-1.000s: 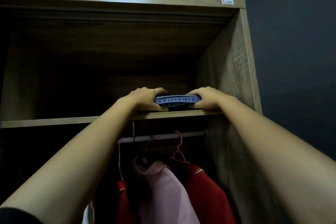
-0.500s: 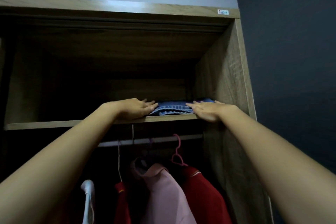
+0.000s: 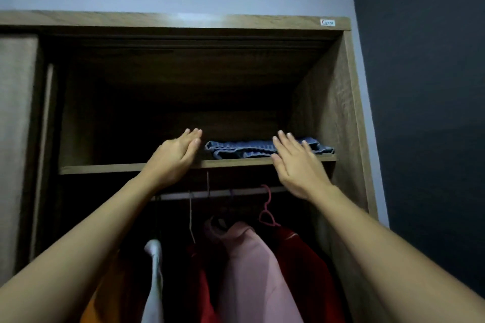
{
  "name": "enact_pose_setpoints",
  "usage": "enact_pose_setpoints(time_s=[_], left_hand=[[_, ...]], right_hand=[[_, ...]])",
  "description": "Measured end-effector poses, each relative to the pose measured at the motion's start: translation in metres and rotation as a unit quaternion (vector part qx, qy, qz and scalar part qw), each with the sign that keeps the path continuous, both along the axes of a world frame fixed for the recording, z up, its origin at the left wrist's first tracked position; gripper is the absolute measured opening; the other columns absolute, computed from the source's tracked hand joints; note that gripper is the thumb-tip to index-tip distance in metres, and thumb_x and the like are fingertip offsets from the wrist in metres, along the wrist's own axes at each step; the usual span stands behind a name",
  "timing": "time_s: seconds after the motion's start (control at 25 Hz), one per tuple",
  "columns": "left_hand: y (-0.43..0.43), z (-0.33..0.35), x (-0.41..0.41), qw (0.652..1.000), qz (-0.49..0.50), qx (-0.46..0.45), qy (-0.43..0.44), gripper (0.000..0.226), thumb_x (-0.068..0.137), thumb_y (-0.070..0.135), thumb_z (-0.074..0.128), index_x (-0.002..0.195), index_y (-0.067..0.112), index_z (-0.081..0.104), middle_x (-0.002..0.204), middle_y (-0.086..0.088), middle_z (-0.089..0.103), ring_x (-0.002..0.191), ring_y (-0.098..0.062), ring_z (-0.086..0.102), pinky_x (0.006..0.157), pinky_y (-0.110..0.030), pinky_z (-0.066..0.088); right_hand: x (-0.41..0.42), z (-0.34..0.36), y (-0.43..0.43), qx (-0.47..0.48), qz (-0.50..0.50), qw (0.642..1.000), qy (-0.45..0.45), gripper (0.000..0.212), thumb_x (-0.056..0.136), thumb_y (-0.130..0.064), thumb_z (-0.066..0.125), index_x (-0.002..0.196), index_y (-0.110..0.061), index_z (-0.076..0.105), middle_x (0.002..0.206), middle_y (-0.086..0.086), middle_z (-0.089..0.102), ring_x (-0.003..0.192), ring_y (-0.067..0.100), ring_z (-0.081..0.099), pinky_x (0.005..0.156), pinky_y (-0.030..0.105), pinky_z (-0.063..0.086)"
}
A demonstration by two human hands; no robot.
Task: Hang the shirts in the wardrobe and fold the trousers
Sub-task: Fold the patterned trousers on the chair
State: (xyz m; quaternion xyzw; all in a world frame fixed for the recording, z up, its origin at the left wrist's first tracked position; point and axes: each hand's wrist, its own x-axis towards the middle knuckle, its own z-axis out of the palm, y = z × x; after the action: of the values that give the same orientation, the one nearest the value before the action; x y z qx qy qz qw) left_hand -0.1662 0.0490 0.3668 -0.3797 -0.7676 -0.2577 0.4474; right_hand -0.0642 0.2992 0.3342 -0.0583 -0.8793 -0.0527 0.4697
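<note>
Folded blue denim trousers [image 3: 244, 149] lie on the wardrobe's upper shelf [image 3: 105, 167], at its right end against the side wall. My left hand [image 3: 177, 156] is raised just left of them, fingers straight, holding nothing. My right hand [image 3: 298, 165] hovers in front of their right half, flat and empty. Below the shelf, shirts hang from the rail [image 3: 223, 193]: a pink shirt [image 3: 254, 270], a red shirt [image 3: 307, 267] on a pink hanger [image 3: 266, 210], another red one [image 3: 203, 283], a white garment [image 3: 154, 278] and an orange one [image 3: 105, 296].
The wardrobe's right side panel [image 3: 330, 102] stands next to a dark wall [image 3: 425, 86]. A sliding door [image 3: 15, 139] covers the left part. The shelf's left stretch is dark and bare.
Both hands let go of the folded trousers and drew back from the shelf, opening flat. The trousers now rest alone on the shelf. The camera has pulled back.
</note>
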Motion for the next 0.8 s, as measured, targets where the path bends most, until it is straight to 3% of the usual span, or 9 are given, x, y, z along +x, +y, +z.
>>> enact_pose_setpoints(time_s=[0.08,0.24,0.44,0.52,0.68,0.8], left_hand=[[-0.029,-0.031,0.016,1.0,-0.008,-0.027,-0.011,0.045,0.1,0.032,0.033,0.14,0.013,0.041,0.147,-0.002,0.04,0.139,-0.01,0.027,0.112,-0.022,0.018],[-0.1,-0.104,0.064,0.998,0.002,-0.052,-0.038,0.072,0.085,0.055,0.019,0.139,0.013,0.042,0.145,-0.001,0.041,0.137,-0.009,0.027,0.112,-0.023,0.019],[-0.199,-0.208,0.132,0.981,0.14,-0.105,-0.082,0.066,0.089,0.045,0.02,0.136,0.007,0.046,0.143,-0.01,0.044,0.135,-0.026,0.037,0.11,-0.034,0.024],[-0.243,-0.259,0.158,0.969,0.187,-0.129,-0.1,0.059,0.092,0.038,0.025,0.131,0.003,0.052,0.137,-0.015,0.05,0.129,-0.032,0.045,0.105,-0.04,0.034],[-0.326,-0.378,0.21,0.93,0.255,-0.148,-0.22,0.05,0.091,0.031,0.034,0.12,-0.001,0.061,0.124,-0.019,0.061,0.115,-0.035,0.058,0.09,-0.046,0.049],[-0.385,-0.492,0.266,0.876,0.292,-0.141,-0.358,0.054,0.091,0.034,0.033,0.119,-0.003,0.061,0.123,-0.022,0.06,0.113,-0.037,0.059,0.089,-0.046,0.05]], right_hand=[[0.005,-0.027,-0.042,0.003,0.083,0.996,0.029,0.075,0.085,-0.051,0.001,0.148,-0.015,0.015,0.157,-0.001,0.011,0.146,0.012,0.005,0.115,0.028,-0.003],[0.028,-0.094,-0.143,-0.027,0.226,0.974,0.016,0.068,0.088,-0.046,0.012,0.148,-0.014,0.018,0.156,0.0,0.016,0.142,0.006,0.003,0.113,0.025,-0.003],[0.059,-0.193,-0.265,-0.033,0.308,0.95,-0.05,0.063,0.091,-0.04,0.024,0.146,-0.009,0.026,0.155,0.006,0.022,0.144,0.017,0.016,0.114,0.03,0.007],[0.073,-0.245,-0.314,-0.039,0.345,0.933,-0.091,0.062,0.091,-0.038,0.026,0.145,-0.009,0.026,0.154,0.007,0.023,0.143,0.019,0.019,0.113,0.032,0.01],[0.104,-0.36,-0.4,-0.043,0.399,0.892,-0.208,0.062,0.092,-0.039,0.026,0.146,-0.01,0.024,0.155,0.007,0.021,0.144,0.018,0.015,0.114,0.034,0.008],[0.133,-0.465,-0.457,-0.023,0.43,0.845,-0.315,0.061,0.091,-0.039,0.029,0.143,-0.007,0.032,0.151,0.01,0.031,0.14,0.024,0.027,0.112,0.039,0.017]])
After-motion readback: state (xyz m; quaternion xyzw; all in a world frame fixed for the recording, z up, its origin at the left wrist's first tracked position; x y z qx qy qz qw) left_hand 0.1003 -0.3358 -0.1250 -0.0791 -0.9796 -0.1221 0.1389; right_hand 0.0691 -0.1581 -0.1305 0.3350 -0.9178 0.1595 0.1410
